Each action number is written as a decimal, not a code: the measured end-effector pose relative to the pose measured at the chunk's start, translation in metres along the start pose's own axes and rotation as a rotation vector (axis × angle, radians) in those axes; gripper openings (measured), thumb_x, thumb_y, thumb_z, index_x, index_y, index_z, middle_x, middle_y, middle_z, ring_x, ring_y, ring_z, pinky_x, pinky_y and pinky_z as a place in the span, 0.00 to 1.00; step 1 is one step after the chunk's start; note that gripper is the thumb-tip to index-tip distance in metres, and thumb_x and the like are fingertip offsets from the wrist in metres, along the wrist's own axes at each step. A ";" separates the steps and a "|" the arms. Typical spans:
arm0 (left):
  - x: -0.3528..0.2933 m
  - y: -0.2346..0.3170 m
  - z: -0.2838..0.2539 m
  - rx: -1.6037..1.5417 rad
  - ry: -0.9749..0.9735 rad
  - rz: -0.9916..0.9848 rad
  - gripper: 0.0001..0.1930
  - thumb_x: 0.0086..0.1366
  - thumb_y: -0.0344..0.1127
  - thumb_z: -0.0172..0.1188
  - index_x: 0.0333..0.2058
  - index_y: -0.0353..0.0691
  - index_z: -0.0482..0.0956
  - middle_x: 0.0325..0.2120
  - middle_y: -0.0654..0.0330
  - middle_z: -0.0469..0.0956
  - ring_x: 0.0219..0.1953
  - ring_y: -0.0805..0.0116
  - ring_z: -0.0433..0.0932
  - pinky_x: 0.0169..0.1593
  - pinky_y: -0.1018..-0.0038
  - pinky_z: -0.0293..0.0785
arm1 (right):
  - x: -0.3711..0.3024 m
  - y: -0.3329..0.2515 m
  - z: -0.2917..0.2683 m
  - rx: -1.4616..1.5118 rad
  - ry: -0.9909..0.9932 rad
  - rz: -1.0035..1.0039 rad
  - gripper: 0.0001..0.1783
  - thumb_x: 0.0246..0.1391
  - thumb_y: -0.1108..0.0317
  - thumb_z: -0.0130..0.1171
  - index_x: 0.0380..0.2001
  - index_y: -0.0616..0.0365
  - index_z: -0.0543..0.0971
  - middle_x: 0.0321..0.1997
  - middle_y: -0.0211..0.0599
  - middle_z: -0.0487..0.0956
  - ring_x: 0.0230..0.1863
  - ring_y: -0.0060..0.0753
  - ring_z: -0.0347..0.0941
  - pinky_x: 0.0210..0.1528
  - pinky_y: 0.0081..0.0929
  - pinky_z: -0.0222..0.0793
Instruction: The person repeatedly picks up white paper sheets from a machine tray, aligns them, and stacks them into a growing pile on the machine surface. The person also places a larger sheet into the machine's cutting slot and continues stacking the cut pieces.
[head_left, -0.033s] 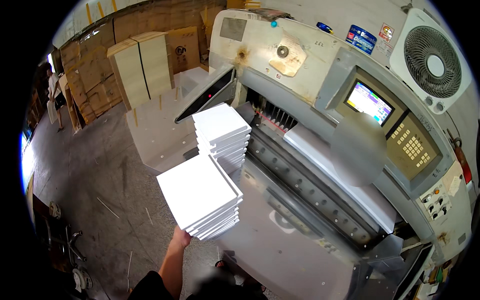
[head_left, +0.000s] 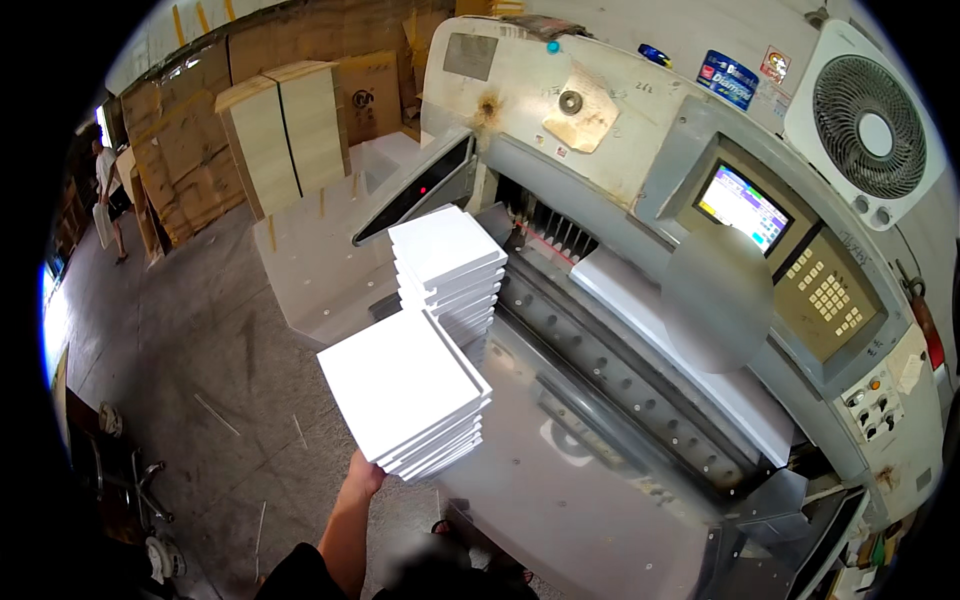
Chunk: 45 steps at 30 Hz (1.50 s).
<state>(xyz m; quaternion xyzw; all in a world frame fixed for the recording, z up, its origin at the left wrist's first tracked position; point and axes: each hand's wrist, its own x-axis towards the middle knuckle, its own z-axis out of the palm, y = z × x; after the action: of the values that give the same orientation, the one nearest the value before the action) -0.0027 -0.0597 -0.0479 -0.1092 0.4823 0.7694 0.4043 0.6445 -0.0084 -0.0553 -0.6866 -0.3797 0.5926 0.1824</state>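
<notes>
Two stacks of white paper stand one behind the other at the left of a paper-cutting machine's metal table (head_left: 590,500). The nearer stack of paper (head_left: 400,380) is made of several thick, slightly offset blocks. My left hand (head_left: 366,473) is at its near left corner, closed against the edge; the fingers are largely hidden by the paper. Behind it rises the farther stack of paper (head_left: 445,245), also in uneven layers. A long white block of paper (head_left: 620,290) lies inside the machine, partly covered by a blurred patch. My right hand is out of sight.
The machine has a lit screen (head_left: 742,205) and a keypad (head_left: 828,290) at the right. A fan (head_left: 870,125) is at the upper right. Tall strapped stacks (head_left: 290,135) and cardboard (head_left: 185,140) stand at the back left. A person (head_left: 108,190) is far left.
The view has shifted very slightly. My left hand stays at the corner of the nearer stack, and the paper has not visibly moved on the table.
</notes>
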 end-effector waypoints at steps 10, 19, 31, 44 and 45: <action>-0.029 -0.008 0.019 -0.012 -0.029 0.038 0.26 0.70 0.52 0.49 0.57 0.40 0.71 0.52 0.58 0.77 0.52 0.58 0.76 0.51 0.54 0.74 | 0.067 -0.155 0.216 -0.533 -0.392 -0.567 0.20 0.63 0.54 0.57 0.42 0.62 0.79 0.35 0.37 0.82 0.36 0.34 0.79 0.42 0.30 0.77; -0.050 0.020 0.068 -0.155 0.041 0.121 0.26 0.72 0.51 0.43 0.59 0.41 0.69 0.55 0.58 0.75 0.56 0.61 0.73 0.58 0.61 0.69 | 0.069 -0.285 0.412 0.125 -0.804 0.020 0.51 0.58 0.26 0.43 0.73 0.44 0.45 0.76 0.38 0.43 0.73 0.53 0.44 0.56 0.66 0.66; -0.001 0.067 0.015 -0.174 0.247 0.143 0.25 0.73 0.47 0.47 0.60 0.35 0.67 0.53 0.53 0.75 0.52 0.57 0.76 0.54 0.65 0.74 | -0.003 -0.323 0.504 0.213 -0.916 0.136 0.41 0.65 0.33 0.39 0.71 0.49 0.52 0.69 0.37 0.59 0.66 0.42 0.59 0.67 0.51 0.57; 0.181 0.246 -0.092 -0.024 0.146 0.329 0.25 0.72 0.45 0.48 0.61 0.35 0.67 0.53 0.53 0.75 0.53 0.58 0.75 0.55 0.64 0.73 | 0.001 -0.350 0.777 0.203 -0.850 0.048 0.39 0.64 0.31 0.40 0.68 0.44 0.58 0.64 0.29 0.67 0.62 0.33 0.64 0.63 0.42 0.59; 0.192 0.263 -0.097 -0.007 0.140 0.365 0.25 0.72 0.45 0.48 0.61 0.35 0.67 0.53 0.53 0.75 0.53 0.59 0.75 0.55 0.64 0.73 | -0.002 -0.357 0.798 0.208 -0.833 0.043 0.39 0.64 0.31 0.40 0.67 0.44 0.59 0.63 0.28 0.67 0.61 0.32 0.65 0.63 0.41 0.59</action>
<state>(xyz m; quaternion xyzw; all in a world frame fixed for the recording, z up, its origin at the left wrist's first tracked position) -0.3404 -0.0960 -0.0326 -0.0745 0.5185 0.8221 0.2231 -0.2242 0.0611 0.0117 -0.3744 -0.3449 0.8579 0.0694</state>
